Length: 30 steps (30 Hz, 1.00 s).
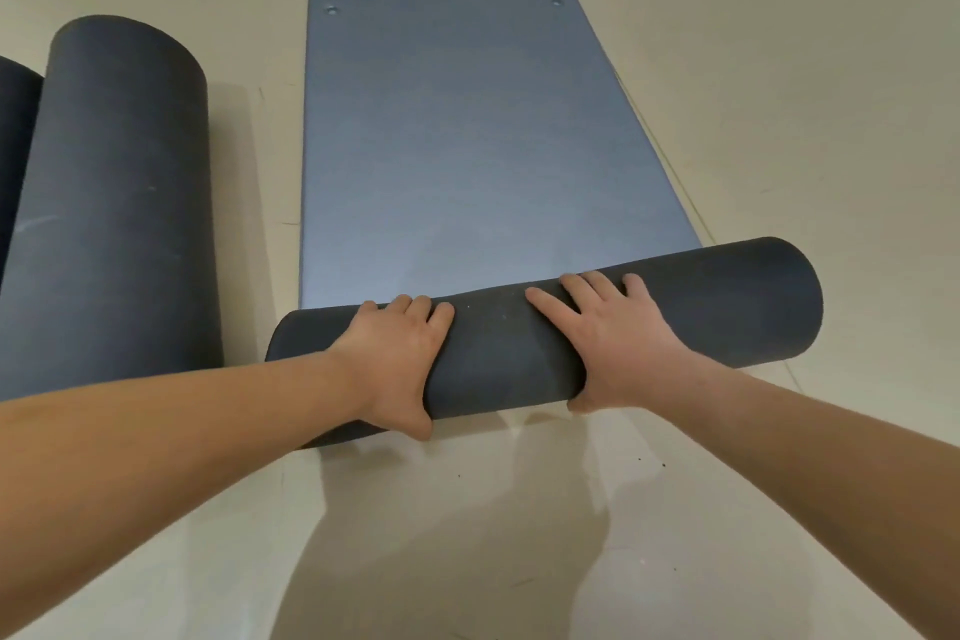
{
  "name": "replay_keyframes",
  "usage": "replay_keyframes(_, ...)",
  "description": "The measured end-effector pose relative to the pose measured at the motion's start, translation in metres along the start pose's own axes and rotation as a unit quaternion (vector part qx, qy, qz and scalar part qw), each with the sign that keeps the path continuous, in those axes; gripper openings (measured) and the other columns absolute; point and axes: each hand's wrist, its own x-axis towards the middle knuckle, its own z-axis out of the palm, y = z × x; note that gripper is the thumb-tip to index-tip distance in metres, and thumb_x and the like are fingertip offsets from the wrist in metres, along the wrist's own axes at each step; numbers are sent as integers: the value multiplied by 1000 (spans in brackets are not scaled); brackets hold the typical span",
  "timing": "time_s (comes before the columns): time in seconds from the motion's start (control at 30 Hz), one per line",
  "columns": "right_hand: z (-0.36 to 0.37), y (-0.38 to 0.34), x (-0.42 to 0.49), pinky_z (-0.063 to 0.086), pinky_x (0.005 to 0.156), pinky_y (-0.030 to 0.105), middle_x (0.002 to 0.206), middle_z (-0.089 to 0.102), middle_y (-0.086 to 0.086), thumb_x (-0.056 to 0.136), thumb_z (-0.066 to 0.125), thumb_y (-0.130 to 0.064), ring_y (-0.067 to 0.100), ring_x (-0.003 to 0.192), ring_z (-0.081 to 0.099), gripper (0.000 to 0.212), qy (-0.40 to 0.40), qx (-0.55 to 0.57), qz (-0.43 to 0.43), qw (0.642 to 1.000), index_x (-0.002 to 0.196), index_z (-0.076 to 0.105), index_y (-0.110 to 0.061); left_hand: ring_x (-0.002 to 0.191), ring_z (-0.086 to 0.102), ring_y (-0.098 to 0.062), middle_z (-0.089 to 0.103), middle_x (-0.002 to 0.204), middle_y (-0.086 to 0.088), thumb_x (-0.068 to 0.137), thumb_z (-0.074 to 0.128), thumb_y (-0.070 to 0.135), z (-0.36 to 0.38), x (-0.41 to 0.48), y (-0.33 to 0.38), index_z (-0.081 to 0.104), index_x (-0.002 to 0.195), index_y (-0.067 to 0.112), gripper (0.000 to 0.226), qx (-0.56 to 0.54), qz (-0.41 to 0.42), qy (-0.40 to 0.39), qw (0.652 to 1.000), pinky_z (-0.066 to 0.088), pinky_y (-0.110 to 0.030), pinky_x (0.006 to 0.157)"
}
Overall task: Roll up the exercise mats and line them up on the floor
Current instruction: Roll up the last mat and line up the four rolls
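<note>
A blue-grey exercise mat (467, 130) lies flat on the floor ahead of me, its near end wound into a dark roll (717, 312) that lies across my view. My left hand (395, 353) wraps over the roll's left part, fingers curled over the top and thumb underneath. My right hand (608, 343) lies on the roll's middle with fingers spread over the top and the thumb tucked under the near side. To the left, a fully rolled dark mat (114, 203) lies lengthwise on the floor.
A second dark rolled mat (13, 130) shows at the far left edge, touching the first one. The floor (779, 94) is pale tile with thin seams. The flat mat has two small eyelets at its far corners (557, 1).
</note>
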Motion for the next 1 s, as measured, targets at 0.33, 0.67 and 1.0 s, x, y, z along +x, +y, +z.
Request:
replay_keyframes(0.33,-41,41,-19,54,100,47,125,55,-26,37,102,-50,17,118,60,121,-293,175,-47,939,139,38,-58,99,69,-7,68,109,19,54,95,56,-31,-22,20,56,119,44,77,-283,51,-257,923,62,-33,89)
replay_keyframes(0.67,-48,45,-4,47,99,43,146,42,-12,58,94,-60,22,131,51,110,-142,176,18,974,151,37,-49,144,45,-14,42,159,19,65,75,87,-30,-16,-31,39,156,41,108,-242,5,-120,963,40,-42,118)
replay_keyframes(1.0,-79,22,34,44,73,33,127,61,-3,81,84,-51,25,110,63,62,-58,103,118,986,133,57,-31,153,24,-45,14,169,-27,83,59,80,-7,-74,35,3,165,8,123,1,-16,-59,998,34,-52,122)
